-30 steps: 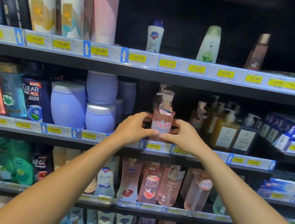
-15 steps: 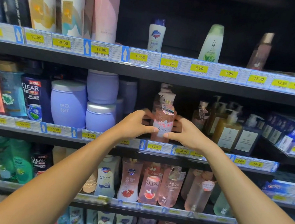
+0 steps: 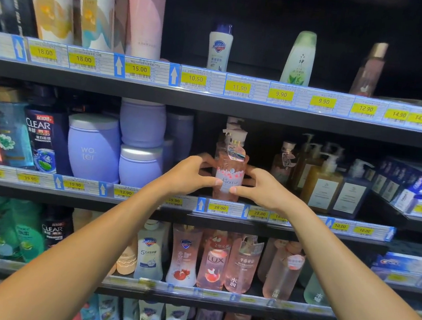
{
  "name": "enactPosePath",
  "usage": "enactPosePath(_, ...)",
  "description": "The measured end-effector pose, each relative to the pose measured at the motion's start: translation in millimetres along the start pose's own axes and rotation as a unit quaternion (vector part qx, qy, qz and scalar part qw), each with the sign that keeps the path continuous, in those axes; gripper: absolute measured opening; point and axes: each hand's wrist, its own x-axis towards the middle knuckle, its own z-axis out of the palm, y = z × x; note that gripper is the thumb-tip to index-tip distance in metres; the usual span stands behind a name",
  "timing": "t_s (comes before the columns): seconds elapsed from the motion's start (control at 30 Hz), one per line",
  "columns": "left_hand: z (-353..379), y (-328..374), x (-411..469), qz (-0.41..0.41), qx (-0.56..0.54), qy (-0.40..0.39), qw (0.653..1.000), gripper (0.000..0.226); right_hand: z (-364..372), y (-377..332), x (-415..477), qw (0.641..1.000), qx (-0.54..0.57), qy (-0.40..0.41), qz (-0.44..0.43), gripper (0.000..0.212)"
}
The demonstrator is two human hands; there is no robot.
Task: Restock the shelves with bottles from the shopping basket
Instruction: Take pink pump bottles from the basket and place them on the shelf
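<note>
both hands clasp the pink kustie pump bottle [image 3: 229, 170], left hand [image 3: 189, 176] on its left side and right hand [image 3: 261, 189] on its right, thumbs meeting on the label. it stands upright on the middle shelf [image 3: 146, 206] above the 28.00 price tag [image 3: 219, 208], between lavender jars [image 3: 139, 165] and amber pump bottles [image 3: 321, 183].

Dark metal shelving [image 3: 211, 99] fills the view, its back panel [image 3: 325, 28] black, apparently lit from in front.
</note>
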Motion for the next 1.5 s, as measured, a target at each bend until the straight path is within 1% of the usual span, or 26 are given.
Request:
enactPosePath(0.2,0,-2,4,0.006,-0.002,0.004,1.000,0.044,0,1,3,1.000,-0.012,-0.004,-0.003,0.062)
enactPosePath(0.37,0,-3,7,0.003,0.010,-0.001,1.000,0.046,0,1,6,1.000,-0.021,-0.005,0.002,0.064)
enactPosePath(0.7,-1,-7,15,-0.017,0.028,-0.001,0.999,0.044,-4,2,15,1.000,-0.016,-0.019,0.019,0.069)
enactPosePath(0.97,-2,-13,24,-0.016,0.008,-0.001,1.000,0.043,-5,7,24,0.999,-0.031,-0.023,0.038,0.071)
enactPosePath(1.07,-2,-15,26,-0.013,0.011,0.000,1.000,0.043,-4,10,28,0.997,-0.042,-0.023,0.053,0.077)
enactPosePath(1.13,-1,-17,27,-0.015,-0.008,0.005,1.000,0.042,-4,13,30,0.997,-0.042,-0.017,0.057,0.087)
enactPosePath(1.17,-1,-16,28,-0.015,-0.016,0.007,1.000,0.042,-4,14,31,0.997,-0.046,-0.017,0.057,0.088)
enactPosePath(1.27,-1,-14,27,-0.011,-0.021,0.006,1.000,0.042,-3,16,34,0.998,-0.040,-0.020,0.053,0.079)
enactPosePath(1.33,-2,-16,28,-0.017,-0.014,-0.001,1.000,0.042,-3,16,34,0.997,-0.046,-0.021,0.055,0.079)
enactPosePath(1.4,-3,-17,28,-0.019,-0.011,-0.009,1.000,0.045,-4,17,34,0.997,-0.053,-0.022,0.055,0.083)
enactPosePath(1.5,-3,-14,25,-0.016,0.029,-0.030,0.999,0.061,-4,17,35,0.995,-0.072,-0.015,0.064,0.091)
